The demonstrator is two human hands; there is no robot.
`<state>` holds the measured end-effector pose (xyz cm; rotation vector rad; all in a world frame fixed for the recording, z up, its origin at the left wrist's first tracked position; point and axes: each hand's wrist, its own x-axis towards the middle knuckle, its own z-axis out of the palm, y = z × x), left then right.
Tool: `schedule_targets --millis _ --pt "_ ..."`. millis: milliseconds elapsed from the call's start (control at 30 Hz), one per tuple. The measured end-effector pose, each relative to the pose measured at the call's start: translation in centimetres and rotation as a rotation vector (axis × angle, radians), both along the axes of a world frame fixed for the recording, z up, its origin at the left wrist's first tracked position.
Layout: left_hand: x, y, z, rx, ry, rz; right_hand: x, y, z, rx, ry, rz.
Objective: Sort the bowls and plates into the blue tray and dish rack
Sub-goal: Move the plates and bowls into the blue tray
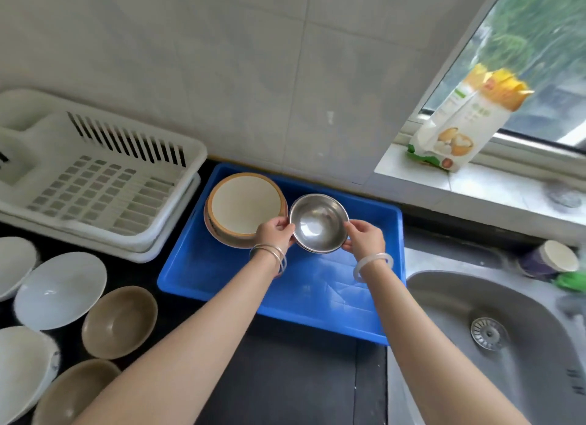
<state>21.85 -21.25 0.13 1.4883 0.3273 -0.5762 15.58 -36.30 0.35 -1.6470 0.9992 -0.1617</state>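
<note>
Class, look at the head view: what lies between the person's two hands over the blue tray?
In the head view, a steel bowl sits between the left hand and right hand, gripped at opposite rims above the blue tray.

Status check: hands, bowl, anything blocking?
Left hand and right hand grip steel bowl over blue tray. Stacked bowls alongside, in tray. Dish rack holds nothing.

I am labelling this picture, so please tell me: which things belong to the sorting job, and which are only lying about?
Job: steel bowl, held by left hand and right hand; blue tray; tan-rimmed plates; white dish rack; brown bowl; white bowl.

Lying about: food packet; sink; purple cup.
</note>
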Motion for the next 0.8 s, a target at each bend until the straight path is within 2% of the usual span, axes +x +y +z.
schedule_targets --millis 167,333,467,633,800 --pt "1.7 -2.4 -1.1 0.179 -0.081 -0.064 2.7 -2.1 -1.2 -0.067 0.051 0.042" --pt "1.5 -3.7 -1.6 0.476 -0.294 -0.241 3.9 -3.0 -2.0 -0.137 0.085 0.080" --pt "1.1 -4.3 -1.8 0.630 -0.378 -0.290 4.0 -3.1 -2.9 -0.160 0.103 0.105" --pt "0.5 -4.6 -2.2 0.678 -0.387 -0.283 4.0 -2.7 -3.7 -0.201 0.106 0.124" --pt "0.0 -4.6 -2.3 0.547 -0.362 -0.159 3.9 -2.3 -3.7 -0.225 0.104 0.137"
